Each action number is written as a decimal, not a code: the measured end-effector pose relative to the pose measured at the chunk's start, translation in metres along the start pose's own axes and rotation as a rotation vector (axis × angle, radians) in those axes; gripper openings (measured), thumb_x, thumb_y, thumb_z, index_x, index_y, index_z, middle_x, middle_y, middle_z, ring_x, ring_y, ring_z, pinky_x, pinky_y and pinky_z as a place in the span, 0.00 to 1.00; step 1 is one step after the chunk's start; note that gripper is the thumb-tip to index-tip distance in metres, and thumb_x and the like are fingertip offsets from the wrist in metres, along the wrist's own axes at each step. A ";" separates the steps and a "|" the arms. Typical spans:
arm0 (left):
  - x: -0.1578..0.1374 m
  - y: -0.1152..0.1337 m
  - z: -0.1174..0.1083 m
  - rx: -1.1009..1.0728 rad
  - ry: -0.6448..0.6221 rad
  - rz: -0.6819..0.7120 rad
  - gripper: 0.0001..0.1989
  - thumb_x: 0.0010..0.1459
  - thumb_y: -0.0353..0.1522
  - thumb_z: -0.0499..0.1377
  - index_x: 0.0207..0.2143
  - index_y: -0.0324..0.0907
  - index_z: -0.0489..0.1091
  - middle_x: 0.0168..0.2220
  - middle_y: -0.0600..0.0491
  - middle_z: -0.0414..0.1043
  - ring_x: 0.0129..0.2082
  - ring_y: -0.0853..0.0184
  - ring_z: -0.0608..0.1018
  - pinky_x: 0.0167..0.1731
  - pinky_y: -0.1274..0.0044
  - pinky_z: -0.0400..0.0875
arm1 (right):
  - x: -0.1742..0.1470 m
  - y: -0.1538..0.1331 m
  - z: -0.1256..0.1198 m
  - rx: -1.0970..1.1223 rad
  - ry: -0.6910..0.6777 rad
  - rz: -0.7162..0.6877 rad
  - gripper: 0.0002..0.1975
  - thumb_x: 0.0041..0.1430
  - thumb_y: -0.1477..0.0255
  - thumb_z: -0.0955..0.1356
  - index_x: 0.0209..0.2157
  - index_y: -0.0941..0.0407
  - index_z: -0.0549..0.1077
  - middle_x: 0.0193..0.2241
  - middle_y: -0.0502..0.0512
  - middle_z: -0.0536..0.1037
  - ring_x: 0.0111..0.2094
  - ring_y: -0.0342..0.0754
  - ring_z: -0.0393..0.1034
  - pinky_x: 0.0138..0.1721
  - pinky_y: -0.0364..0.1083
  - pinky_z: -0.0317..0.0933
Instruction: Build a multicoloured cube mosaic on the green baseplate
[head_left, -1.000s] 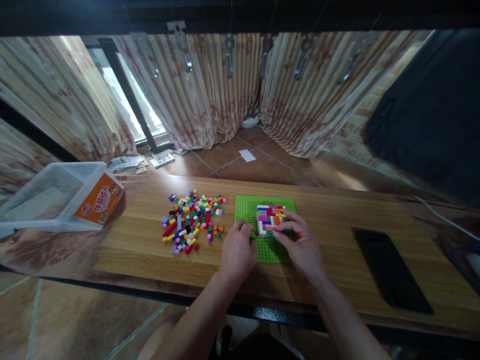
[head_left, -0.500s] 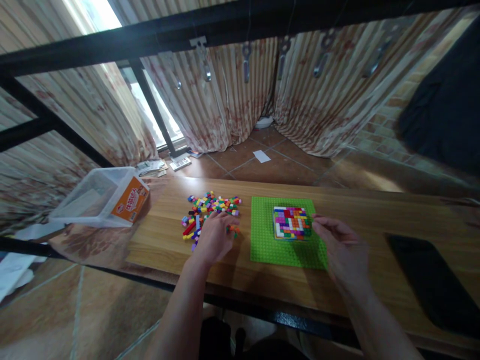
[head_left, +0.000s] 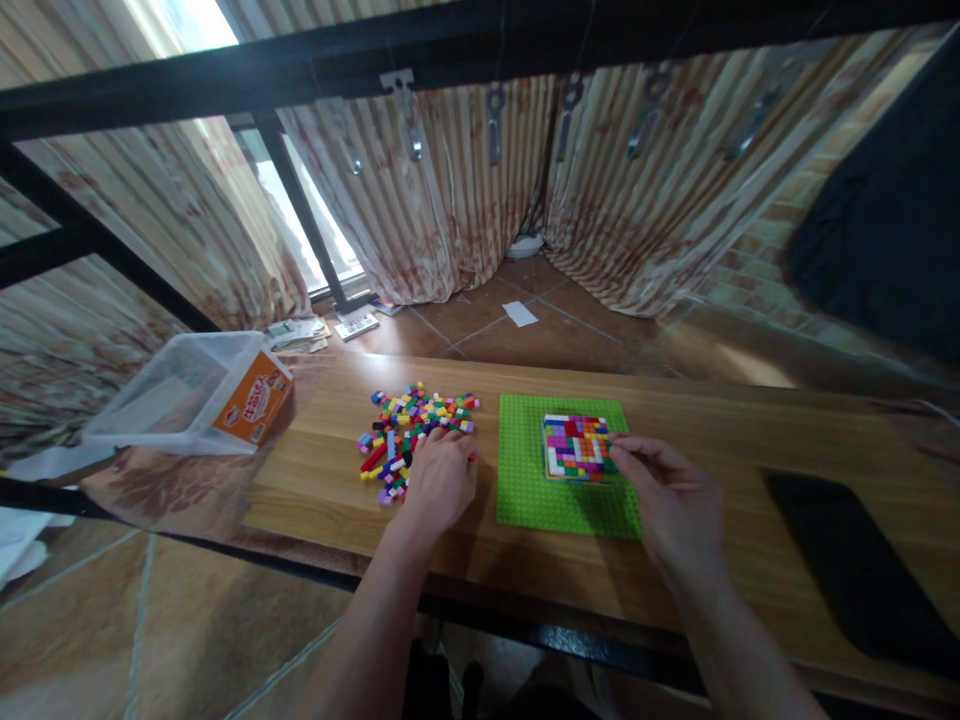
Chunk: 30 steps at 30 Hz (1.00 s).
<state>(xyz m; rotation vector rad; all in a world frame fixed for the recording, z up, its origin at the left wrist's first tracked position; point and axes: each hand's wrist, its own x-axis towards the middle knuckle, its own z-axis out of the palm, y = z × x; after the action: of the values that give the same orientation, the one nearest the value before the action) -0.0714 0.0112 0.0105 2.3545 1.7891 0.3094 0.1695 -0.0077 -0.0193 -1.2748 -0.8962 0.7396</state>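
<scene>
At the near right side of a pile of small coloured building bricks (head_left: 420, 408), my left hand (head_left: 444, 478) points down with its fingers curled together. Its fingertips are mostly hidden, and a bit of orange-red shows beside them. A low rectangular block of multicoloured bricks (head_left: 574, 448) stands on the green studded baseplate (head_left: 521, 500). My right hand (head_left: 675, 495) is at the block's right edge, thumb and forefinger pinched together. Whatever lies between those fingertips is too small to make out.
A clear plastic box with an orange label (head_left: 255, 400) stands left of the wooden table (head_left: 315, 480). A black phone-like slab (head_left: 847, 550) lies on the table at the right. A dark metal bar (head_left: 450, 45) crosses above, with metal pieces hanging from it.
My left hand has moved slightly right and its spread fingers have drawn together. The right hand's pinched fingertips have moved a little left, closer against the brick block. The view has shifted slightly.
</scene>
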 end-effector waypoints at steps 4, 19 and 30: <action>0.002 0.002 0.003 -0.120 0.077 0.026 0.08 0.60 0.26 0.56 0.33 0.42 0.75 0.38 0.49 0.78 0.39 0.61 0.76 0.46 0.68 0.68 | -0.002 -0.002 -0.001 -0.069 -0.032 -0.045 0.06 0.51 0.66 0.74 0.30 0.53 0.79 0.31 0.51 0.81 0.35 0.48 0.75 0.43 0.51 0.69; -0.001 0.057 0.018 -0.976 0.088 0.038 0.07 0.57 0.25 0.60 0.37 0.41 0.76 0.36 0.53 0.80 0.37 0.69 0.80 0.42 0.77 0.75 | -0.024 -0.017 0.009 -0.286 -0.450 -0.263 0.07 0.61 0.67 0.69 0.39 0.48 0.80 0.38 0.52 0.82 0.41 0.48 0.76 0.45 0.49 0.70; -0.003 0.068 0.024 -0.955 0.117 0.061 0.08 0.58 0.25 0.60 0.39 0.44 0.75 0.41 0.53 0.79 0.38 0.69 0.81 0.43 0.77 0.75 | -0.020 -0.018 0.002 -0.388 -0.500 -0.286 0.07 0.64 0.66 0.66 0.35 0.50 0.77 0.35 0.52 0.79 0.40 0.49 0.74 0.43 0.48 0.67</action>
<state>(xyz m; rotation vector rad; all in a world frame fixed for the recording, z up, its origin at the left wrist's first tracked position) -0.0026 -0.0100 0.0044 1.7008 1.1767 1.0478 0.1574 -0.0270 -0.0046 -1.2737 -1.6565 0.6850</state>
